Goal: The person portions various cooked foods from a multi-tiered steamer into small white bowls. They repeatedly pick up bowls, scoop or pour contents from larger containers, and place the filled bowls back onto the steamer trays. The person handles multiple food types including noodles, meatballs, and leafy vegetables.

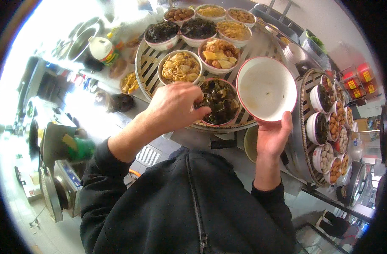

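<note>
My right hand (272,136) grips a white bowl (265,85) with a red rim by its lower edge. The bowl is tilted so its inside faces me, and only a few dark specks cling to it. Over the left edge of a bowl of dark green leafy food (220,103) is my left hand (178,103), thumb apart from the curled fingers. Whether it grips the rim or some food is hidden. Just beyond it sits a bowl of pale yellowish shredded food (180,67). A bowl of chunky brown and yellow pieces (219,54) stands to that bowl's right. All three rest on a round slatted steamer rack (145,60).
Farther back on the rack are bowls of black food (198,28) and brown balls (179,14). At right, a second steamer (303,127) carries several small filled bowls. Stacked white bowls (295,52) stand behind. A plastic jug (101,49) is at left.
</note>
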Motion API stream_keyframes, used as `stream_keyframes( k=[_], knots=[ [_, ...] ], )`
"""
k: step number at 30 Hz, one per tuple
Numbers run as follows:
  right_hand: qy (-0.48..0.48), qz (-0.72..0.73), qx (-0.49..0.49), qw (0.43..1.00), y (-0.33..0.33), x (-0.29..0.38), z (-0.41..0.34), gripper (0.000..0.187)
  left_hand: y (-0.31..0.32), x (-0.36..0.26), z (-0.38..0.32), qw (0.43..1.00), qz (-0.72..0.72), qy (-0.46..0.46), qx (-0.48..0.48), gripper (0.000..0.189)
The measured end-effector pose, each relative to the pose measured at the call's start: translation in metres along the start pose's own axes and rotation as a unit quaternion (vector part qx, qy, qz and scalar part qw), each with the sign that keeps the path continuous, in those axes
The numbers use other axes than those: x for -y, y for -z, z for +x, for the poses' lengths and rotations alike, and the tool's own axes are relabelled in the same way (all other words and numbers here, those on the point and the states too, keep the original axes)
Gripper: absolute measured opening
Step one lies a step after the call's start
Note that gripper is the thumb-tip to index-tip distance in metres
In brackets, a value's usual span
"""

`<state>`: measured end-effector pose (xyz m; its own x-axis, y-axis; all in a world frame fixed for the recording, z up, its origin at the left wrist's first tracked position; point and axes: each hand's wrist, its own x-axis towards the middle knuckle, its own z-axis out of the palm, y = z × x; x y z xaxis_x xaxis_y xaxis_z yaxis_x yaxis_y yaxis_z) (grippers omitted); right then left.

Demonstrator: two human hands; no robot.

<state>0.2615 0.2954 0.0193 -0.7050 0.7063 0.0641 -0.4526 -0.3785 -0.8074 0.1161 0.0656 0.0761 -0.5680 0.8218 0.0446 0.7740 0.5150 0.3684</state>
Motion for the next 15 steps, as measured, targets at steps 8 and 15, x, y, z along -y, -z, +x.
stream_keyframes(
  k=[8, 15],
  knots=[
    [-0.002, -0.002, 0.006, 1.0, -0.001, 0.0, -0.003, 0.064, -0.026, 0.002, 0.001, 0.986, 0.038, -0.104, -0.125, 0.033],
    [-0.006, -0.012, 0.01, 1.0, -0.008, -0.001, -0.005, 0.064, -0.028, -0.011, 0.014, 0.974, 0.194, -0.115, 0.024, 0.031]
  ],
)
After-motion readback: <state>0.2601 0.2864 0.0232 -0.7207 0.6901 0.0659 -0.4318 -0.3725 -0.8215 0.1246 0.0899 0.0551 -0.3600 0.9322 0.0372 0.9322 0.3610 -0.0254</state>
